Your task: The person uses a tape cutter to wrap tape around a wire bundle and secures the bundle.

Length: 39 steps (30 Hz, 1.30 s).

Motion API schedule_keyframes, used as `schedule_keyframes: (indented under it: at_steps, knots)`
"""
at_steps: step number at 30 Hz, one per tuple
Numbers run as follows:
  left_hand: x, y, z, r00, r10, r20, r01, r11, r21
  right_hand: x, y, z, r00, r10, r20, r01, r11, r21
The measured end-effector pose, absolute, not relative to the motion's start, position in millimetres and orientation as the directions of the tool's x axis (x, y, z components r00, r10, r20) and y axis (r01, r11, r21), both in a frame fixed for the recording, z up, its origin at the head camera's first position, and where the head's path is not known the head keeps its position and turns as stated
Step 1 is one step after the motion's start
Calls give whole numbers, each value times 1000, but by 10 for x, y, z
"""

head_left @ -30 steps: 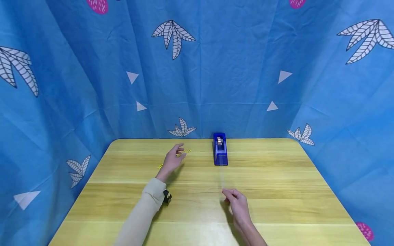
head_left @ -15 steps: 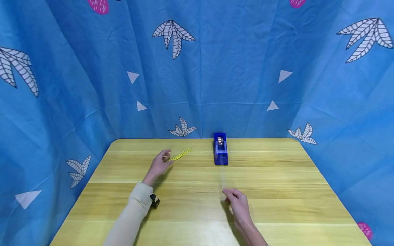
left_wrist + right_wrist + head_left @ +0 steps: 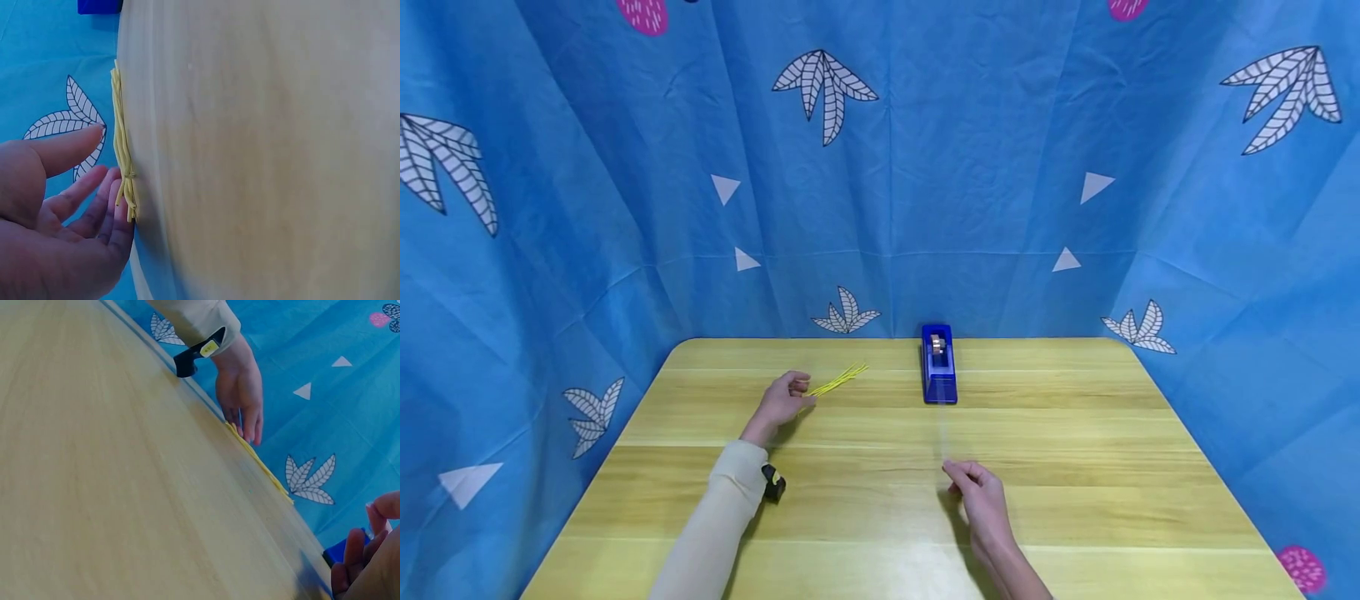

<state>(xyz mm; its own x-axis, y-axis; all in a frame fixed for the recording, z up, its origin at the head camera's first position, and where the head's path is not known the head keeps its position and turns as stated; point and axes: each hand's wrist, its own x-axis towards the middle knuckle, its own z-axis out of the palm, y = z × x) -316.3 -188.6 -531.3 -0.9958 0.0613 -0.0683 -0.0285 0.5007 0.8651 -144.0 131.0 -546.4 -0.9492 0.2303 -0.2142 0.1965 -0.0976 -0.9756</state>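
A bundle of thin yellow strands [image 3: 838,381], bound near one end as the left wrist view shows, lies on the table. My left hand [image 3: 783,399] is at its near-left end. In the left wrist view the thumb stands apart from the bundle [image 3: 122,137], while the fingertips are beside its tied end; whether they touch it I cannot tell. A blue tape dispenser [image 3: 939,367] stands at the back with a small roll in it. From it a clear strip of tape [image 3: 943,433] stretches toward me, its end pinched between thumb and forefinger of my right hand [image 3: 981,497].
The wooden table [image 3: 1075,467] has a back edge against a blue patterned curtain [image 3: 985,183], which also hangs along both sides. A black wrist device [image 3: 772,483] sits on the left wrist over a pale sleeve [image 3: 715,517].
My left hand has drawn back leftward and toward me from over the yellow bundle, uncovering most of it. My right hand keeps its pinch on the tape in the same place.
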Motion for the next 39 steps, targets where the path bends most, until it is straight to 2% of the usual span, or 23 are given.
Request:
schedule_keyframes:
  at_steps: [20, 39]
  knots:
    - [-3222, -1839, -5318, -996, 22, -82, -54, 580, 813, -1438, 1310, -5477, -950, 233, -209, 193, -88, -977]
    - [-3226, -1846, -5319, -990, 118, -83, 12, 638, 770, -1428, 1328, -5479, -950, 224, -218, 205, -79, -976]
